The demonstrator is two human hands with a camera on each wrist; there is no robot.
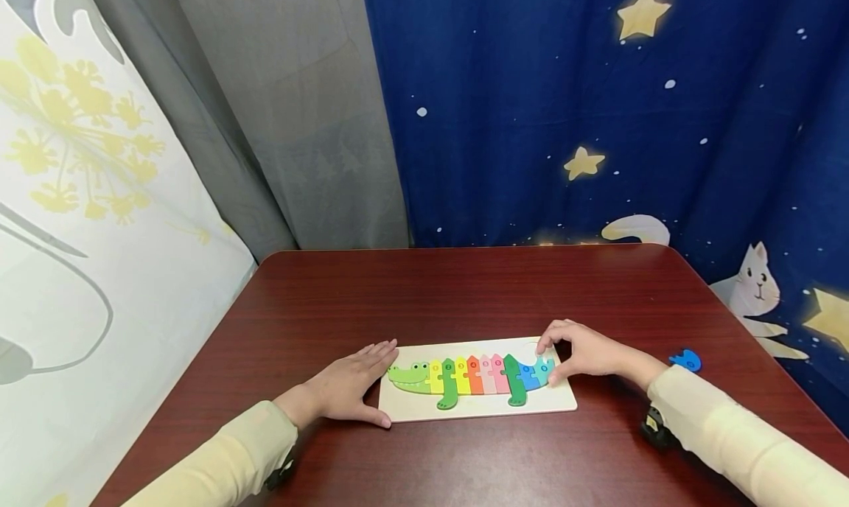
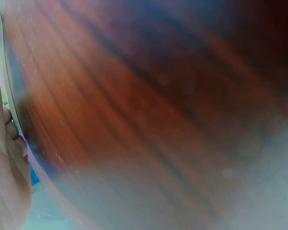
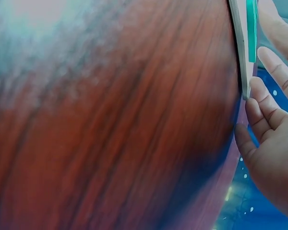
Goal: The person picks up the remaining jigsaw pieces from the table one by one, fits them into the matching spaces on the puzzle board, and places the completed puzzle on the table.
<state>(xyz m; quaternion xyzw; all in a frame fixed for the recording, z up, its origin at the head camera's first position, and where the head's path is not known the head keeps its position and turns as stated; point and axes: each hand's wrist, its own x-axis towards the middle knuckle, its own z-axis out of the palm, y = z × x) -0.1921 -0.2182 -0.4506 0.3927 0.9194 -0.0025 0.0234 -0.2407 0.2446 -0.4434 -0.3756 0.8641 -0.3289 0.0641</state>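
Observation:
A wooden crocodile puzzle, with its pieces in a row of colours, lies on a pale board (image 1: 418,411) in the head view. My left hand (image 1: 351,385) rests at the board's left end, fingers stretched out and thumb along the front corner. At the tail end, the curled fingers and thumb of my right hand (image 1: 580,351) pinch a teal puzzle piece (image 1: 545,367), which sits beside the blue pieces. In the right wrist view the teal piece (image 3: 251,31) lies flat on the board, next to the right hand (image 3: 276,120). The left wrist view catches only part of the left hand (image 2: 7,177).
A loose blue puzzle piece (image 1: 690,359) lies on the dark red wooden table (image 1: 464,293), beyond the right forearm. Behind the table hang a grey curtain (image 1: 318,124) and a blue star-patterned curtain (image 1: 504,124). A white patterned cloth (image 1: 133,286) hangs at the left.

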